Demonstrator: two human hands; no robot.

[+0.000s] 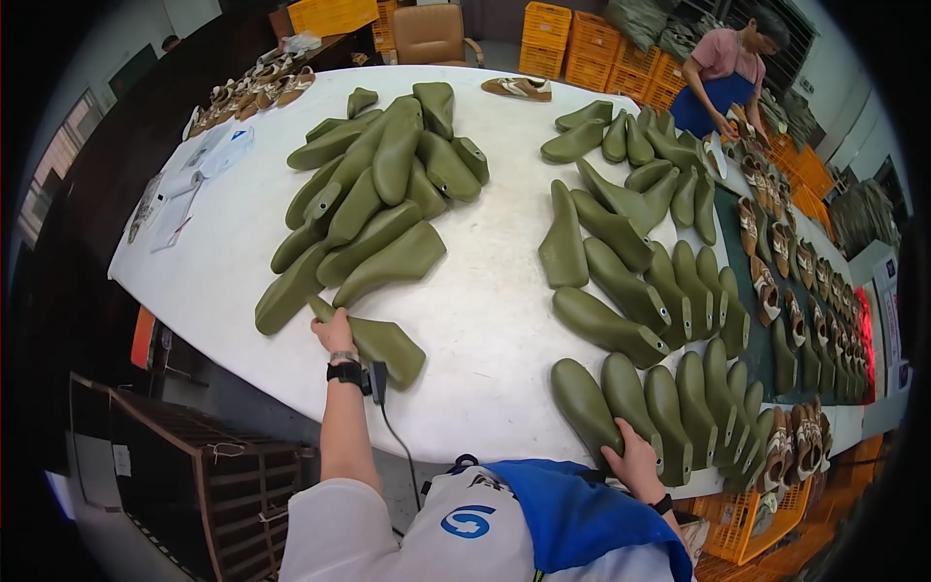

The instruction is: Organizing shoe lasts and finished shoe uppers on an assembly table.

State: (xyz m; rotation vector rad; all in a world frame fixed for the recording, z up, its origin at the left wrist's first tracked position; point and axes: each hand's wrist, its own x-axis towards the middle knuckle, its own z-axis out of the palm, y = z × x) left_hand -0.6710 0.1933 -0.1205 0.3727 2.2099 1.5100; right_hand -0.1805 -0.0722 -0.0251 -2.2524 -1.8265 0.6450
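Note:
My left hand [335, 333] is closed round the narrow end of a green shoe last [390, 351], which lies on its side near the table's front edge. A heap of similar lasts [393, 155] lies just beyond that hand. At the front right, my right hand [635, 456] grips the heel end of another green shoe last [584, 400], its fingers partly hidden by the last. That one stands at the left end of a row of lasts [669, 412], their toes pointing away from me. More lasts [621, 310] lie in looser rows behind it.
The white table [485, 262] carries a single brown shoe [517, 88], papers [199, 160] and a shoe group [257, 92]. A co-worker [722, 73] handles shoes at the far right, beside racked shoes [795, 252]. Orange crates [592, 53] and a slatted rack [233, 485] stand around.

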